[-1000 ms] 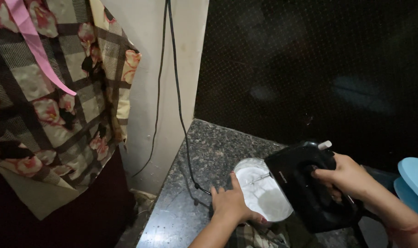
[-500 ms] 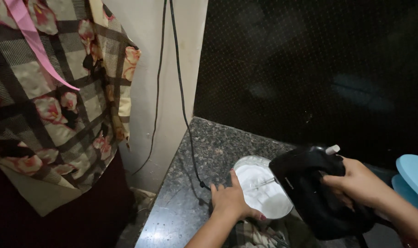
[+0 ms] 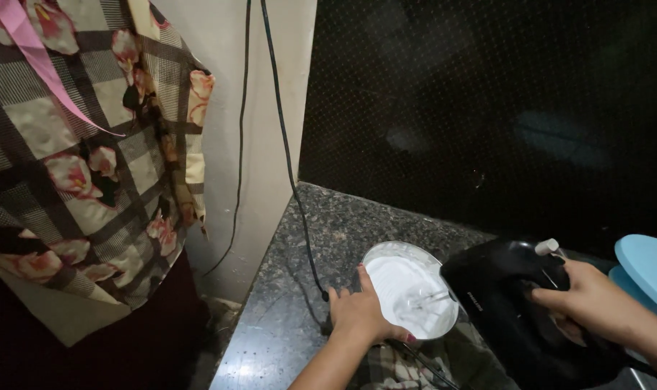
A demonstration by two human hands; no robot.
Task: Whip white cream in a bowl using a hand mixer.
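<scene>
Head view: one bowl [image 3: 408, 289], one mixer [image 3: 509, 303]

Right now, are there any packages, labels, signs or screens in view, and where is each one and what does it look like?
Small pale printed label on the black hand mixer, on its side facing the white bowl; too small to make out.
No packages, signs or screens in view.

Speckled granite counter [image 3: 328, 238] meets black backsplash [image 3: 487, 108], white wall [image 3: 263, 87].
</scene>
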